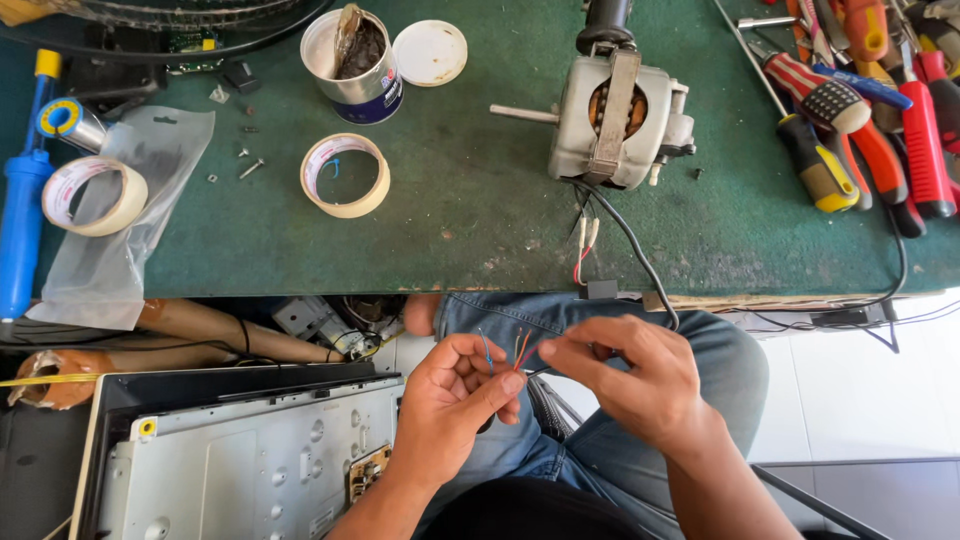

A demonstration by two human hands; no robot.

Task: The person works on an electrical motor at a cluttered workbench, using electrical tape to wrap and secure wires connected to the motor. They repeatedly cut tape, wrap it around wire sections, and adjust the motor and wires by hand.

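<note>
Hands: Over the lap, below the counter's front edge, the left hand (pixel 452 392) and the right hand (pixel 625 375) meet on a fan of thin coloured wires (pixel 512 350).
Left grip: thumb and fingers pressed together on the lower part of the wire bundle, the blue, orange and red ends standing up above the thumb.
Right grip: thumb and forefinger pinched together on the wires from the right side, touching the red and orange strands.
Wires: held in mid-air between both hands, just above the blue-jeaned knees, apart from the counter.
Motor: a grey electric motor (pixel 618 118) stands on the green counter (pixel 470 210), its shaft pointing left; a black cable (pixel 640 255) and short red and white leads run from it over the front edge toward the hands.
Counter, left: two rolls of pale tape (pixel 344 176), an open tin (pixel 356 62) with its white lid (pixel 430 52) beside it, a clear plastic bag (pixel 120 230), a blue tool (pixel 22 215) and scattered screws.
Counter, right: a heap of screwdrivers and pliers (pixel 860 120) with red, orange and yellow handles.
Below: a metal chassis (pixel 250 460) sits on the floor to the left of the knees.
</note>
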